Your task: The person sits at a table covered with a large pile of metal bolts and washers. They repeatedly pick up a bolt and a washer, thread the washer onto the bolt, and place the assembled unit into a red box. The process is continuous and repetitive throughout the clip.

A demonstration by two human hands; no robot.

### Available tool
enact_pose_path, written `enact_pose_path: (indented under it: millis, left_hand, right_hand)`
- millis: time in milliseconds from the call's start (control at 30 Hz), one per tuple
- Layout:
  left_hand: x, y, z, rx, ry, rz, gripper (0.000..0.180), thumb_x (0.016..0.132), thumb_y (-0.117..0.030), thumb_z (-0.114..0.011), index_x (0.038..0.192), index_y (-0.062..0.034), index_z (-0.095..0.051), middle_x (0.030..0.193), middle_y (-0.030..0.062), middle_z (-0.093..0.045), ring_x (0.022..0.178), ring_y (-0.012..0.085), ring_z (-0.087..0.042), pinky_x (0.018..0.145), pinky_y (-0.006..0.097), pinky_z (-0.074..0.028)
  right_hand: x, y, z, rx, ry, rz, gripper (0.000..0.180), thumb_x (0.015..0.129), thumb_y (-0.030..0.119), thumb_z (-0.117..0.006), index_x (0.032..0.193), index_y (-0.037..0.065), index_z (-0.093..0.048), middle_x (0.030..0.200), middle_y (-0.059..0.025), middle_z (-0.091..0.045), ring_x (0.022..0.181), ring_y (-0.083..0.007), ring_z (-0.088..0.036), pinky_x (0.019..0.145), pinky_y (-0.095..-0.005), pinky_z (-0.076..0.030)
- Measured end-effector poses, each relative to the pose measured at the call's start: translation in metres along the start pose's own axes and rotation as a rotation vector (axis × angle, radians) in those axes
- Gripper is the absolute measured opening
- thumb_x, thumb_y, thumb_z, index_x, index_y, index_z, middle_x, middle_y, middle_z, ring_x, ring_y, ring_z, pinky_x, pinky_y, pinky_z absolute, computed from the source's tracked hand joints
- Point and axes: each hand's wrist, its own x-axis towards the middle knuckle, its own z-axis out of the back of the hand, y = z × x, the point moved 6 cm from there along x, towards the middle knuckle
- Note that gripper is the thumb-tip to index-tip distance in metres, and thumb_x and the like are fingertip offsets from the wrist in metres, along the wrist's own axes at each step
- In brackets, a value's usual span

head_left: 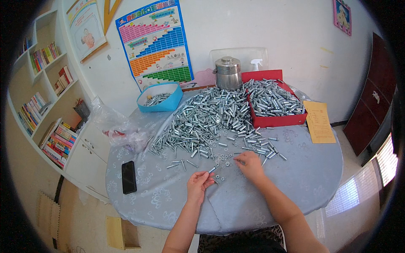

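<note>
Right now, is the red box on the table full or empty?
Full: metal pieces heap up to the red box's rim.

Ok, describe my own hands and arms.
Your left hand and right hand are both ungloved. No sleeve, watch or bracelet shows on the left forearm or right forearm. Rings are too small to make out.

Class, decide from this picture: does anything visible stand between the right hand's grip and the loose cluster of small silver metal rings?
Nothing visible does. The right hand's grip is just right of the small silver metal rings, loose on the grey patterned tablecloth; whether it touches one is unclear.
</note>
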Motion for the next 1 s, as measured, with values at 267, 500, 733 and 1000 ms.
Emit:
enact_pose_path:
  millis: [267, 500, 733, 1000]
  left_hand:
    - [0.001, 0.002, 0.001, 0.008, 0.012, 0.0, 0.013, 0.08, -0.003, -0.056, 0.091, 0.002, -0.051, 0.087, 0.0185, -0.061, 0.069, 0.0165, -0.06, 0.06, 0.027, -0.053]
    - [0.0, 0.002, 0.0, 0.049, 0.012, -0.008, 0.012, 0.081, -0.003, -0.055, 0.091, 0.0019, -0.052, 0.088, 0.0187, -0.061, 0.068, 0.0166, -0.06, 0.06, 0.027, -0.054]
    - [0.001, 0.003, 0.0, 0.056, 0.016, -0.009, 0.012, 0.081, -0.003, -0.055, 0.091, 0.0019, -0.052, 0.087, 0.0183, -0.061, 0.068, 0.0166, -0.06, 0.06, 0.028, -0.054]
    - [-0.001, 0.001, 0.0, 0.065, -0.001, -0.012, 0.01, 0.081, -0.003, -0.055, 0.09, 0.0018, -0.052, 0.086, 0.0183, -0.061, 0.068, 0.0167, -0.06, 0.06, 0.028, -0.054]
  right_hand:
    - [0.0, 0.01, -0.013, -0.069, 0.099, 0.069, 0.011, 0.065, 0.019, -0.066, 0.074, 0.012, -0.066, 0.073, -0.0041, -0.058, 0.075, -0.0241, -0.052, 0.067, -0.0351, -0.04]
    - [-0.001, 0.016, -0.011, -0.121, 0.083, 0.061, 0.007, 0.066, 0.017, -0.065, 0.069, 0.012, -0.063, 0.073, -0.0033, -0.058, 0.075, -0.0225, -0.052, 0.069, -0.0354, -0.038]
    - [0.002, 0.014, -0.013, -0.137, 0.1, 0.054, 0.007, 0.067, 0.017, -0.061, 0.067, 0.01, -0.062, 0.071, -0.0045, -0.057, 0.076, -0.0228, -0.052, 0.068, -0.0361, -0.037]
    - [0.003, 0.013, -0.012, -0.053, 0.083, 0.003, 0.008, 0.066, 0.016, -0.061, 0.068, 0.009, -0.061, 0.073, -0.005, -0.059, 0.076, -0.0235, -0.053, 0.068, -0.0361, -0.038]
